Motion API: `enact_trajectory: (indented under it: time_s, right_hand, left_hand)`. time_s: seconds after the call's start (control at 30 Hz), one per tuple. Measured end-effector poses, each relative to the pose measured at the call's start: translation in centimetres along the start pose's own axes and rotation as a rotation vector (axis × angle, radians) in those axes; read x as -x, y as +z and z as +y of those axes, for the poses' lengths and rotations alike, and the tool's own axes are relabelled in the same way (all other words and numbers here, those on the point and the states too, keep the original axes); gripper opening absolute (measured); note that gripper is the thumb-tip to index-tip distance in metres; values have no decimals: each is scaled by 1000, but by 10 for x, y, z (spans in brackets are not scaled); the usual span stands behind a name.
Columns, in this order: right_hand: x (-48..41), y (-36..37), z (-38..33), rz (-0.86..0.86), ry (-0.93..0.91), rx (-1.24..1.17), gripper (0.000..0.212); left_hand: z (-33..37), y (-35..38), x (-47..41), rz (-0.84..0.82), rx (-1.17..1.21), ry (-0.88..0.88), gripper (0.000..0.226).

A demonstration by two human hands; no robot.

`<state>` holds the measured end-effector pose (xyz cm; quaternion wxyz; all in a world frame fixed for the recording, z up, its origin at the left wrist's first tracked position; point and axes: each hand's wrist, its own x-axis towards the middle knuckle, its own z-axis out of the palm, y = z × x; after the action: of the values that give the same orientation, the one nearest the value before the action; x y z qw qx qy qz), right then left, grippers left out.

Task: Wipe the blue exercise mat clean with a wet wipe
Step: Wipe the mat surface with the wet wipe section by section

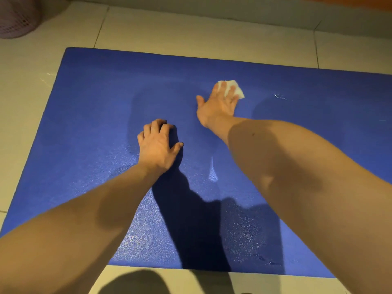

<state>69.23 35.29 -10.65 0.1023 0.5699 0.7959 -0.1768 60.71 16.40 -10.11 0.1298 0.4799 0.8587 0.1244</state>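
Observation:
The blue exercise mat (91,107) lies flat on a tiled floor and fills most of the view. My right hand (216,105) is stretched out near the mat's middle, palm down, fingers pressing a folded white wet wipe (234,88) onto the surface; most of the wipe is under the fingers. My left hand (158,143) rests on the mat closer to me, fingers curled with the tips on the surface, holding nothing. Damp, shiny patches show on the mat near its front edge and around my hands.
Pale floor tiles (191,32) surround the mat. A pinkish mesh basket (17,15) stands at the far left corner. A small white thread or scuff (280,96) lies on the mat right of the wipe. A wall base runs along the top.

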Motion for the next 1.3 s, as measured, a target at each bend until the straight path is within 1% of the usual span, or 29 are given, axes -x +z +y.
enact_trajectory:
  time_s: [0.1,0.17,0.2,0.23,0.3,0.37,0.47,0.53,0.57,0.67,0.7,0.77,0.83,0.9,0.97,1.03,1.07,1.13,1.23,1.27,1.3]
  right_hand:
    - [7,12,-13,8,-379,74,73]
    - [-1,14,-4,14,-537,132,71]
    - [-6,13,5,41,-566,159,72]
    - [-11,11,15,80,-552,160,73]
    - [-15,6,40,129,-422,91,73]
    - [-15,1,56,97,-294,96,73]
    - [-6,-10,47,65,-232,59,71]
    - [8,-14,32,129,-276,-80,61]
    - [20,-15,25,143,-313,-193,56]
    - [68,-10,13,67,-320,-643,47]
    - [82,-10,12,59,-303,-730,44]
    - [107,-12,11,34,-279,-822,43]
    - [128,-20,11,-20,-301,-906,47]
    - [147,-32,17,-43,-328,-941,47]
    - [162,-43,26,-45,-333,-942,44]
    - [175,-54,37,-30,-321,-931,36]
    - [182,-59,42,-10,-318,-903,31]
    - [197,-70,49,27,-270,-802,23]
    - [216,-94,53,12,-81,-620,27]
    - [223,-103,53,-10,-56,-599,23]
    - [228,-111,52,-51,-51,-640,18]
  left_hand:
    - [1,0,-1,-3,3,-2,56]
    - [1,-1,0,-6,1,0,56]
    - [1,-1,-1,-4,0,2,56]
    - [1,-1,0,-2,-2,1,56]
    - [1,-1,0,-5,-14,-3,56]
    - [2,-1,-1,-17,-30,-11,56]
    - [5,-2,0,-30,-47,-15,56]
    - [10,-5,2,-23,-38,-9,56]
    - [12,-8,3,-16,-32,-5,56]
    - [23,-20,6,-6,-7,-19,55]
    - [27,-25,7,-9,24,-47,53]
    - [38,-37,13,-27,149,-139,48]
    - [48,-50,21,-80,369,-230,51]
    - [59,-64,33,-140,592,-262,49]
    - [70,-78,46,-144,701,-259,32]
    - [81,-91,59,-91,718,-251,15]
    - [86,-97,66,-69,713,-250,13]
    - [98,-109,80,-46,697,-244,12]
    - [114,-127,98,-32,684,-251,13]
    - [120,-134,104,-24,675,-245,13]
    - [125,-142,110,-16,656,-233,12]
